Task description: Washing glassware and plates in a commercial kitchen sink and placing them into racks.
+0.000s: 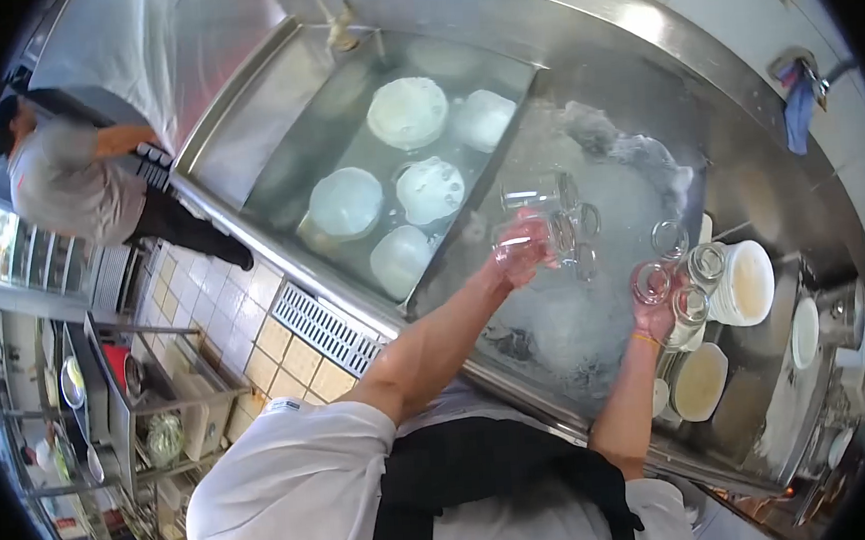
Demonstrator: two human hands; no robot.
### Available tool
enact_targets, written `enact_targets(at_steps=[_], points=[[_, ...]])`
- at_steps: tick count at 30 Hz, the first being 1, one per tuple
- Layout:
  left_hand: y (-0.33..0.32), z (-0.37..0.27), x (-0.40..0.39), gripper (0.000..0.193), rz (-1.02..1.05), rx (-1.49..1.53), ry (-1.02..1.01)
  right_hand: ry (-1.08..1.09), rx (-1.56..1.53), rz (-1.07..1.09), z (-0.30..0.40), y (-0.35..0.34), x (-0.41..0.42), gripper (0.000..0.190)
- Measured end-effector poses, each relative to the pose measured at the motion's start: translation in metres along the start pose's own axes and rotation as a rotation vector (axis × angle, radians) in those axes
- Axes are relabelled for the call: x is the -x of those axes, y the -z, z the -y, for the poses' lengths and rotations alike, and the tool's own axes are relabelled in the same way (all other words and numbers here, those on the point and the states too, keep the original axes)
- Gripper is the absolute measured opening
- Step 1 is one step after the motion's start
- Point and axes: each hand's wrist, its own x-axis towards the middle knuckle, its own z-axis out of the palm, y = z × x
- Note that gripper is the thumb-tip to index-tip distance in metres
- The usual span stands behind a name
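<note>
Over the water-filled right basin of a stainless steel sink (555, 412), my left hand (525, 252) is closed around clear drinking glasses (536, 191), which lie on their sides with their rims to the right. My right hand (653, 300) grips several upright clear glasses (706, 262) at the basin's right side, beside stacked white dishes. Water with foam covers much of that basin, and the exact number of glasses in each hand is hard to tell. In the middle basin, white round dishes (408, 114) sit under or at the surface of cloudy water.
On the right ledge stand a stack of white bowls (753, 281) and a pale oval dish (700, 381). A blue cloth (799, 118) hangs near the wall. A co-worker (76, 171) stands to the left beyond the sink, and a metal shelf cart (123, 412) stands at lower left.
</note>
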Motion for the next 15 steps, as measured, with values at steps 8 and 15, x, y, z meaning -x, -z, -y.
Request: enact_targets(at_steps=[8, 15], points=[[-0.036, -0.278, 0.062, 0.034, -0.078, -1.139, -0.429, -0.035, 1.059, 0.051, -0.118, -0.158, -0.021, 0.024], [0.116, -0.414, 0.039, 0.028, -0.34, -2.38, -0.166, -0.074, 1.998, 0.405, -0.397, -0.183, -0.094, 0.03]])
